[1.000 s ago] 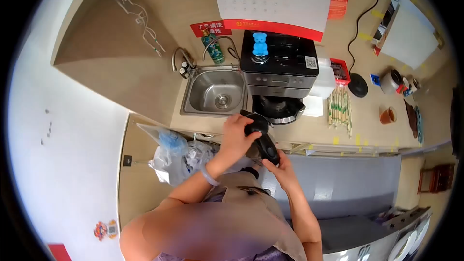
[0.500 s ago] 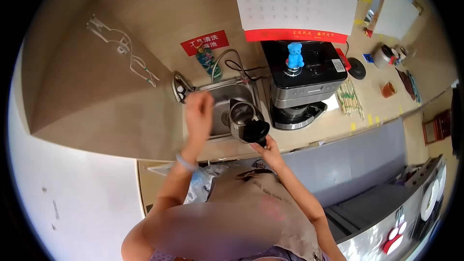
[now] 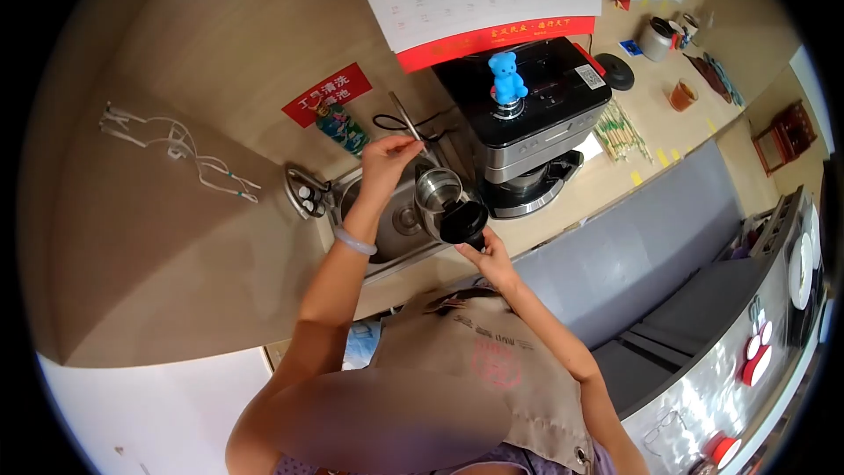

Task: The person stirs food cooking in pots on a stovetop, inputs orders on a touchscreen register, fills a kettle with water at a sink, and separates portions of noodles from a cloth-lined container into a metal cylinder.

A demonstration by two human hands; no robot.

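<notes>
My right hand [image 3: 491,261] grips the black handle of a steel pot [image 3: 430,208]. The pot is over the right side of the sink [image 3: 396,258], its mouth open and its black lid [image 3: 464,223] raised toward the handle. Above the sink, my left hand [image 3: 389,160] has its fingers closed on the thin curved faucet [image 3: 405,119]. A second faucet [image 3: 303,193] stands at the sink's left corner. Whether water runs cannot be made out.
Right of the sink stands a coffee machine [image 3: 527,123] with a blue bear [image 3: 507,78] on top. A calendar [image 3: 492,0] hangs above it. Wrapped sticks [image 3: 622,134] and a brown cup [image 3: 682,95] lie farther right. A green bottle [image 3: 341,129] stands behind the sink.
The pot has gone from near the counter's front edge to over the sink, and its lid is now raised. My left hand has left the pot and moved up to the thin faucet.
</notes>
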